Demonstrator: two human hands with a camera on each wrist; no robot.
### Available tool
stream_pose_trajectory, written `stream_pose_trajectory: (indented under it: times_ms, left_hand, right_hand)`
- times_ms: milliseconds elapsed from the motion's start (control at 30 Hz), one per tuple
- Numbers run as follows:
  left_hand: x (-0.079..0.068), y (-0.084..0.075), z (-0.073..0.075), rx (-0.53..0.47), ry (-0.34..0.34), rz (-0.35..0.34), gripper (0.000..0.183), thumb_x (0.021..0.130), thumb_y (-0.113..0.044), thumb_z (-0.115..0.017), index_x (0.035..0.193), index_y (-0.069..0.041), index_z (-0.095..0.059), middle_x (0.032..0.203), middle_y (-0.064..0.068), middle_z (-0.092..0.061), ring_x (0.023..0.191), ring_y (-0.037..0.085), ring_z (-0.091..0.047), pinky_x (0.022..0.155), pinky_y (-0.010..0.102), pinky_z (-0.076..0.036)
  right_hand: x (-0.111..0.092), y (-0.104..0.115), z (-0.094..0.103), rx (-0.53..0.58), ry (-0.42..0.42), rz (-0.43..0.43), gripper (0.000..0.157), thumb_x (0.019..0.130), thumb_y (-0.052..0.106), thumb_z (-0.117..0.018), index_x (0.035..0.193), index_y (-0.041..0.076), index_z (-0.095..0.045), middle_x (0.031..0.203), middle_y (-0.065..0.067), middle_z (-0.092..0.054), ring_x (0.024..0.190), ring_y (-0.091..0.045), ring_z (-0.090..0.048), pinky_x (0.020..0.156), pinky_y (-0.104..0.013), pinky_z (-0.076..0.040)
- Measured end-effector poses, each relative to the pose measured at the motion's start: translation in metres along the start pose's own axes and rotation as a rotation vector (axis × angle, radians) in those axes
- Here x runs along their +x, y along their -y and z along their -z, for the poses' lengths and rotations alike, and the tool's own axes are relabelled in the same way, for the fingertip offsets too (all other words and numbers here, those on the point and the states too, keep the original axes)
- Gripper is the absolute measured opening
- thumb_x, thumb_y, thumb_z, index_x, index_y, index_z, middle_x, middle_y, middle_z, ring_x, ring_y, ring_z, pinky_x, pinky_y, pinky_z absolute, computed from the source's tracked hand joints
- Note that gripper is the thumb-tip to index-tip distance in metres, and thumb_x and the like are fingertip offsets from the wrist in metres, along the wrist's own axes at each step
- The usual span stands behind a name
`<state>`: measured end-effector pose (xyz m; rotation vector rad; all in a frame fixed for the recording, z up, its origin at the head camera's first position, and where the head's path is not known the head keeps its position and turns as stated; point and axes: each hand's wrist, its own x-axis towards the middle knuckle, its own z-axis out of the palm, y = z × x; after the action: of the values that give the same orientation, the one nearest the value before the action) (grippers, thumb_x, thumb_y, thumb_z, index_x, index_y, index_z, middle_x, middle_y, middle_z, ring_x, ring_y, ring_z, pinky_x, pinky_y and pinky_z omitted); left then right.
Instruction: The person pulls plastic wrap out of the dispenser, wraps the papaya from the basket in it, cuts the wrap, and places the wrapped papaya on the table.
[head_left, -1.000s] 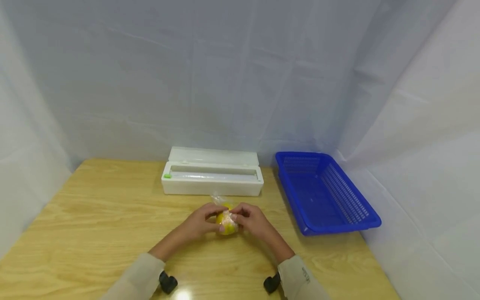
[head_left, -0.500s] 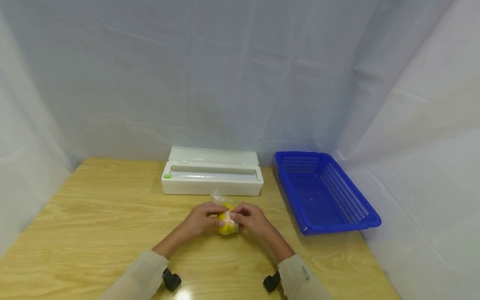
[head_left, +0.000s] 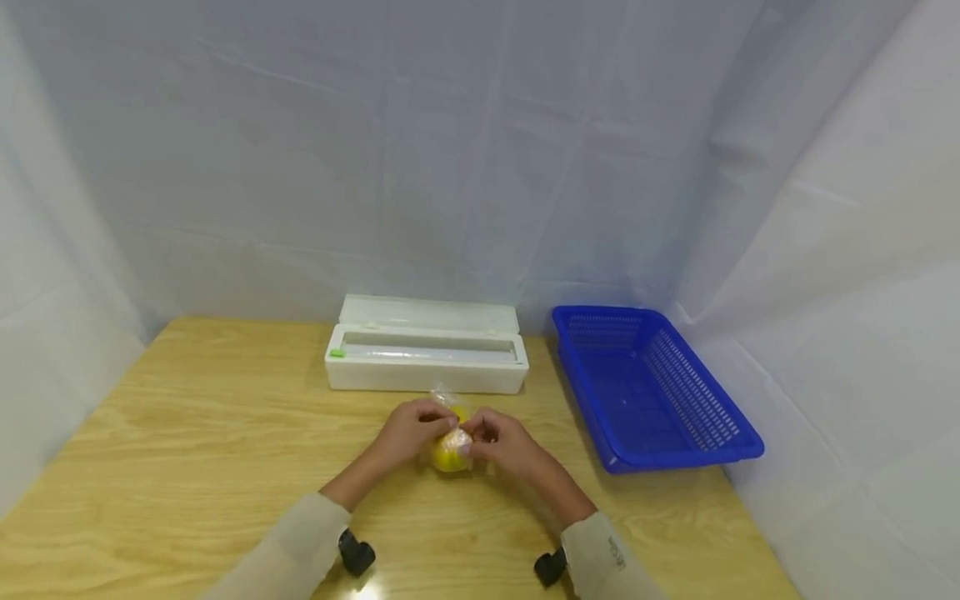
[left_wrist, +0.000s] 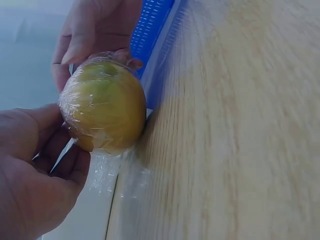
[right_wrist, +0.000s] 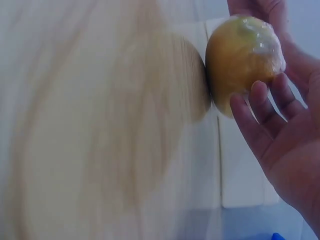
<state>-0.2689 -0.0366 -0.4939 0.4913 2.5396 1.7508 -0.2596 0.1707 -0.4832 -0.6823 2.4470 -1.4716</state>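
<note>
A round yellow fruit (head_left: 450, 460), greenish at one end, rests on the table between both hands. Clear cling film (left_wrist: 102, 92) covers it, creased and shiny, with a loose tail of film (head_left: 442, 394) on the far side. At its upper left, my left hand (head_left: 411, 429) pinches the film between thumb and fingers. From the right, my right hand (head_left: 504, 442) holds the wrapped fruit, thumb on its near face. The right wrist view shows right-hand fingertips (right_wrist: 260, 89) against the fruit's side.
Behind the fruit stands a white cling film dispenser (head_left: 426, 379), its lid raised, a film roll (head_left: 427, 352) inside and a green slider (head_left: 337, 353) at its left. A blue plastic basket (head_left: 592, 417) stands to the right. Pale sheets (head_left: 450, 150) surround the wooden table (head_left: 187, 433).
My left hand has shifted slightly right, its thumb rising from the fruit's front to the film on top. My right thumb has slid down onto the fruit's near face.
</note>
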Motion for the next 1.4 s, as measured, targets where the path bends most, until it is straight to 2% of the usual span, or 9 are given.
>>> stream_pose_trajectory:
  times_ms: [100, 333, 400, 567, 767, 967, 1133, 1267, 1400]
  left_hand:
    - [0.001, -0.001, -0.002, -0.003, -0.012, 0.018, 0.01, 0.088, -0.018, -0.07, 0.094, -0.012, -0.075, 0.096, -0.001, -0.069, 0.092, 0.014, -0.06, 0.081, 0.031, -0.052]
    - [0.004, -0.002, -0.004, 0.001, -0.029, 0.038, 0.009, 0.088, -0.015, -0.069, 0.094, -0.011, -0.075, 0.098, 0.0, -0.069, 0.094, 0.015, -0.061, 0.082, 0.03, -0.052]
    - [0.005, -0.002, -0.004, 0.006, -0.038, 0.035, 0.009, 0.088, -0.015, -0.068, 0.094, -0.011, -0.075, 0.097, 0.0, -0.069, 0.093, 0.015, -0.061, 0.081, 0.03, -0.052]
    - [0.006, -0.001, -0.005, 0.018, -0.039, -0.012, 0.009, 0.088, -0.014, -0.069, 0.094, -0.01, -0.075, 0.097, 0.001, -0.068, 0.093, 0.016, -0.06, 0.082, 0.03, -0.051]
    - [0.005, 0.002, -0.007, 0.004, -0.02, -0.007, 0.009, 0.089, -0.018, -0.069, 0.094, -0.013, -0.074, 0.096, -0.002, -0.067, 0.092, 0.013, -0.06, 0.081, 0.03, -0.051]
    - [0.003, -0.004, -0.012, 0.034, -0.027, -0.032, 0.005, 0.088, -0.018, -0.069, 0.089, -0.016, -0.074, 0.092, -0.004, -0.066, 0.09, 0.013, -0.058, 0.078, 0.031, -0.049]
    - [0.002, -0.008, -0.018, 0.066, -0.053, -0.061, 0.005, 0.088, -0.015, -0.069, 0.089, -0.016, -0.075, 0.092, -0.005, -0.069, 0.092, 0.015, -0.061, 0.082, 0.035, -0.051]
    - [0.003, -0.011, -0.017, 0.036, -0.051, -0.03, 0.008, 0.087, -0.012, -0.07, 0.093, -0.015, -0.075, 0.097, -0.003, -0.07, 0.095, 0.016, -0.062, 0.084, 0.037, -0.052]
    - [0.005, -0.014, -0.017, 0.004, -0.027, 0.007, 0.011, 0.086, -0.009, -0.069, 0.094, -0.014, -0.074, 0.099, -0.001, -0.07, 0.096, 0.018, -0.063, 0.084, 0.037, -0.053]
  right_hand:
    - [0.0, -0.015, 0.002, -0.07, 0.033, 0.03, 0.029, 0.085, 0.024, -0.073, 0.112, 0.02, -0.061, 0.081, 0.001, -0.055, 0.072, -0.012, -0.052, 0.061, -0.023, -0.046]
    - [0.003, -0.021, 0.004, -0.23, 0.01, 0.12, 0.032, 0.082, 0.033, -0.069, 0.112, 0.022, -0.063, 0.083, 0.007, -0.059, 0.078, -0.007, -0.055, 0.069, -0.023, -0.05]
    - [0.004, -0.019, 0.005, -0.248, 0.008, 0.123, 0.03, 0.084, 0.035, -0.067, 0.111, 0.023, -0.064, 0.085, 0.007, -0.06, 0.079, -0.008, -0.057, 0.07, -0.024, -0.051]
    - [0.008, -0.018, 0.004, -0.159, -0.019, 0.073, 0.018, 0.093, 0.036, -0.061, 0.104, 0.022, -0.066, 0.088, 0.006, -0.063, 0.078, -0.01, -0.056, 0.067, -0.026, -0.05]
    - [0.014, -0.022, 0.002, -0.059, -0.021, 0.089, 0.017, 0.094, 0.028, -0.061, 0.106, 0.015, -0.059, 0.072, -0.001, -0.056, 0.062, -0.012, -0.053, 0.054, -0.025, -0.047]
    - [0.012, -0.017, 0.006, 0.023, 0.036, 0.02, 0.02, 0.094, 0.026, -0.062, 0.105, 0.01, -0.055, 0.072, -0.014, -0.058, 0.063, -0.029, -0.058, 0.05, -0.029, -0.048]
    - [0.009, -0.015, 0.006, 0.026, 0.035, -0.05, 0.021, 0.096, 0.025, -0.06, 0.105, 0.006, -0.054, 0.075, -0.022, -0.062, 0.067, -0.042, -0.059, 0.048, -0.025, -0.042]
    - [0.008, -0.008, 0.004, 0.036, 0.027, -0.066, 0.019, 0.096, 0.018, -0.059, 0.106, 0.003, -0.053, 0.075, -0.025, -0.062, 0.066, -0.048, -0.057, 0.046, -0.024, -0.039]
    - [0.005, -0.006, 0.002, 0.033, 0.013, -0.072, 0.02, 0.096, 0.019, -0.059, 0.105, 0.003, -0.052, 0.074, -0.023, -0.063, 0.064, -0.044, -0.058, 0.045, -0.024, -0.04]
